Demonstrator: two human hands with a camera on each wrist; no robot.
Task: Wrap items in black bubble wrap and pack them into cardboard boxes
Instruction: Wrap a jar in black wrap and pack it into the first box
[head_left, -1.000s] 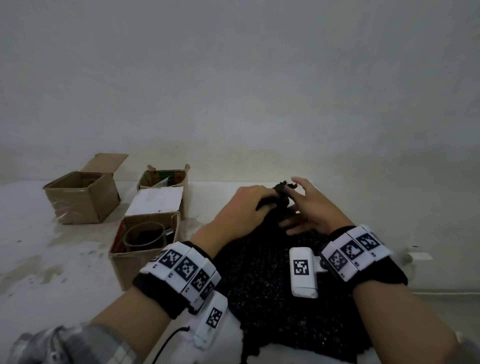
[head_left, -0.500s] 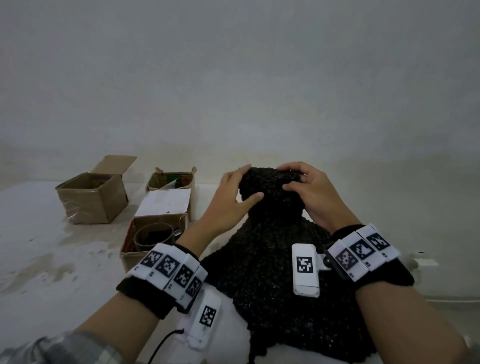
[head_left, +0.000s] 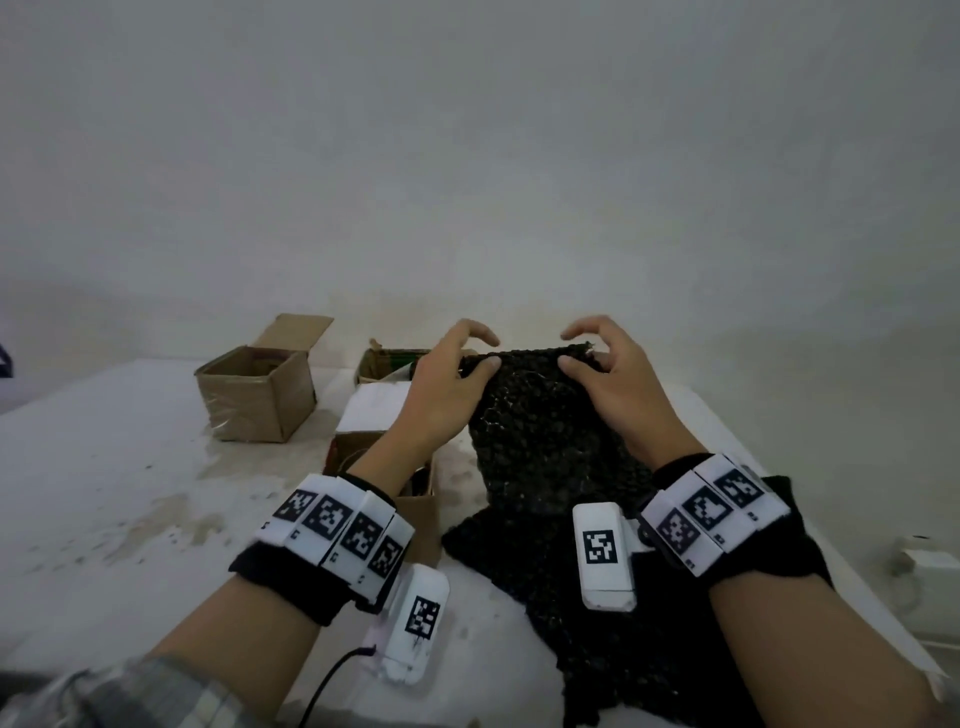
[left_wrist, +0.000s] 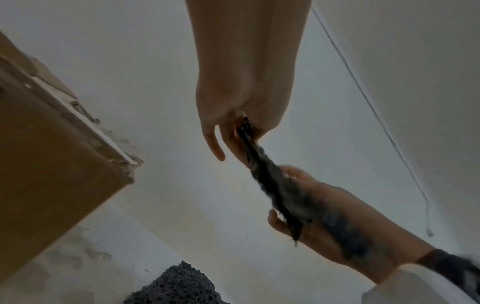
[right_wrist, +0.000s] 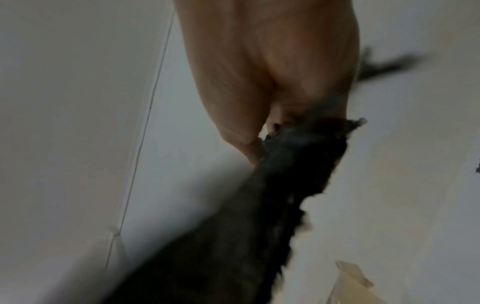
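- Change: half a second ago both hands were cupped over a bunched mound of black bubble wrap (head_left: 540, 441); now the top edge of the sheet is raised and stretched flat between them, with no lump showing under it.
- Meaning: this reads as the sheet being opened out or repositioned, so the wrapping step is judged not yet complete. No item to be wrapped can be identified.
- Left hand (head_left: 447, 384): thumb and curled fingers pinch the sheet's upper left corner.
- Right hand (head_left: 610, 379): pinches the upper right corner; index finger arched above the edge.
- Location: the lower part of the sheet lies on the white worktop (head_left: 104, 493), beside an open cardboard box (head_left: 257, 400) and a nearer box (head_left: 415, 519).
- Head view: shows the full flat face of the sheet and the boxes.
- Left wrist view: shows the held edge end-on as a thin band running from one hand to the other, plus another piece of wrap on the worktop below.
- Right wrist view: heavily blurred; only dark wrap at the fingers is legible.
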